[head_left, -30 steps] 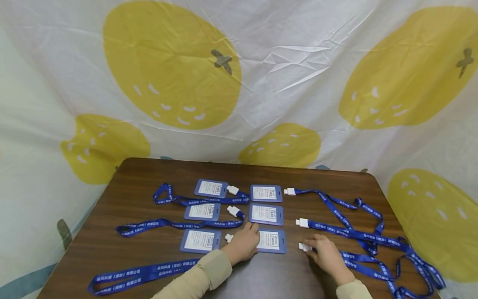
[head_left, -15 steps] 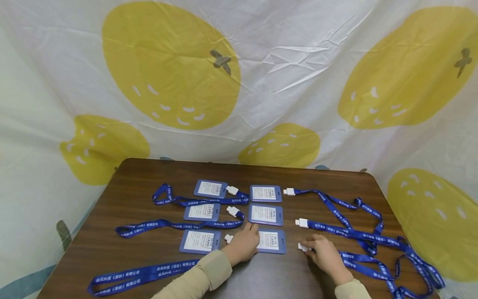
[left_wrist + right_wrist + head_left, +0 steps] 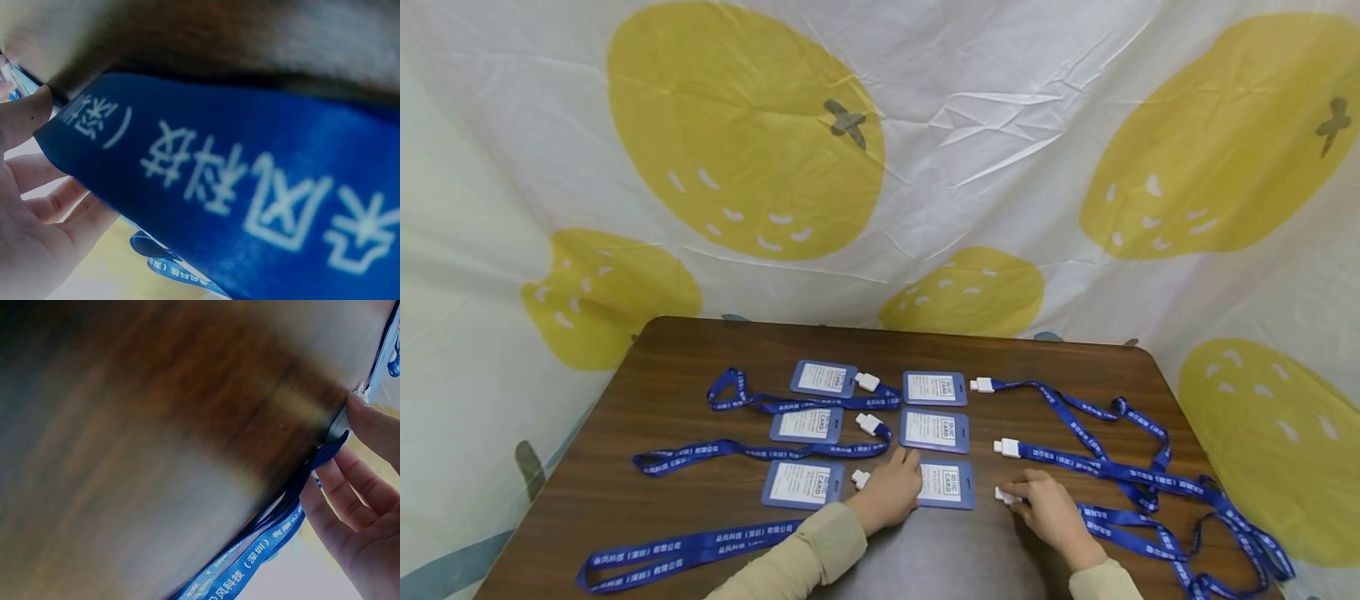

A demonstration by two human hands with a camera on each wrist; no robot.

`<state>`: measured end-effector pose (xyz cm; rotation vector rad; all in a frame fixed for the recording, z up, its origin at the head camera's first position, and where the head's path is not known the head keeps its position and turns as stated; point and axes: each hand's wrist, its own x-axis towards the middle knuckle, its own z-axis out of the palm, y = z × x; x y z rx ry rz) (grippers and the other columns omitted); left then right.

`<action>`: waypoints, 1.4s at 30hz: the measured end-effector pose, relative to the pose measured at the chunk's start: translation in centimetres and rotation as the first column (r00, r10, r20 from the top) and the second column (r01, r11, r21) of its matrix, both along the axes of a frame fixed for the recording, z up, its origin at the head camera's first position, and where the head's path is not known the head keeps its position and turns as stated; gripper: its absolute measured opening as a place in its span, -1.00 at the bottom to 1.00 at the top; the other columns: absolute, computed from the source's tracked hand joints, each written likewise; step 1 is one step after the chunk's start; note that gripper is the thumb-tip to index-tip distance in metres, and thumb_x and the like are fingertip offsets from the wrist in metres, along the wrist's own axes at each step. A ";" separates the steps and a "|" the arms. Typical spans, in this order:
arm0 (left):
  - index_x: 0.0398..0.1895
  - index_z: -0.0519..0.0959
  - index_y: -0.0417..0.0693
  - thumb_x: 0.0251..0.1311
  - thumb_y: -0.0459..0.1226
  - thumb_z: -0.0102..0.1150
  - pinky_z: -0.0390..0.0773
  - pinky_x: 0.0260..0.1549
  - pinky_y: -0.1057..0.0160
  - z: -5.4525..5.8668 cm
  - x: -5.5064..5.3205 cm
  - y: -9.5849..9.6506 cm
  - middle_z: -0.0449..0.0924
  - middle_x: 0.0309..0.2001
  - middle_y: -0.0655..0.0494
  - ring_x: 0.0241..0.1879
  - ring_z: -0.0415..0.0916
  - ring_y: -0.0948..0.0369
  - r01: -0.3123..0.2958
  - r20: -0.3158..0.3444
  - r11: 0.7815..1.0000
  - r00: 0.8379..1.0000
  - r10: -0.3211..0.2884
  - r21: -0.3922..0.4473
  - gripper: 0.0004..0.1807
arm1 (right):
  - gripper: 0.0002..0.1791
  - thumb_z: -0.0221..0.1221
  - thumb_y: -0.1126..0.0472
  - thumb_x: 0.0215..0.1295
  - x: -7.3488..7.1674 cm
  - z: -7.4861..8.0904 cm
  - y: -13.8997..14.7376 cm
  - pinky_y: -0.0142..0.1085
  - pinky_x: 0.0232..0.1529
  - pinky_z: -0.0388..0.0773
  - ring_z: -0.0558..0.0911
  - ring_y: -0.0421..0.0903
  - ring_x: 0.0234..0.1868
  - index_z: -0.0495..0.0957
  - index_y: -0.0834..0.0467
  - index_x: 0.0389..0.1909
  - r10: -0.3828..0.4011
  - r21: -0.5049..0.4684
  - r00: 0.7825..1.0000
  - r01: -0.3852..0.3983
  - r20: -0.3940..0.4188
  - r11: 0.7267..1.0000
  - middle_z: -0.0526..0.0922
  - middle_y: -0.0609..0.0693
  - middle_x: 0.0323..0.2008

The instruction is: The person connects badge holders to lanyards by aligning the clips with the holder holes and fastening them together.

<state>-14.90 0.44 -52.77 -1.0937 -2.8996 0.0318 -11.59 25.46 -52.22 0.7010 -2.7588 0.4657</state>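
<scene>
My left hand (image 3: 891,492) grips the left end of a blue ID card holder (image 3: 945,485) lying in the front row, covering that end. In the left wrist view, a blue printed lanyard (image 3: 225,181) crosses close in front of the hand (image 3: 37,206). To the right, my right hand (image 3: 1048,508) pinches the white clip (image 3: 1006,496) of a blue lanyard between thumb and fingers. That clip points at the holder's slotted end, a short gap away. The right wrist view has the thumb (image 3: 375,428) on the clip and the lanyard strap (image 3: 247,562) trailing from it.
Two more card holders (image 3: 935,427) lie behind the gripped one. Another column of holders (image 3: 805,483) lies left, with lanyards and white clips (image 3: 868,423) beside them. Tangled lanyards (image 3: 1150,475) cover the table's (image 3: 715,500) right side. A fruit-print curtain (image 3: 925,167) hangs behind.
My right hand has brought the white clip slightly left, closer to the card holder. The left hand has kept its place on the holder.
</scene>
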 end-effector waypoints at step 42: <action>-0.41 0.60 -0.16 -0.07 -0.13 0.31 0.49 -0.52 0.37 0.3 0.3 0.1 0.31 -0.28 0.05 -0.22 0.26 0.14 -0.007 0.021 1.000 1.000 0.006 0.010 -0.73 | -0.74 0.38 0.39 -0.22 -0.5 -0.7 -0.6 -0.26 -0.45 0.48 0.51 -0.09 -0.45 0.69 0.17 -0.38 0.030 0.010 1.000 -0.030 0.007 0.999 0.52 -0.07 -0.50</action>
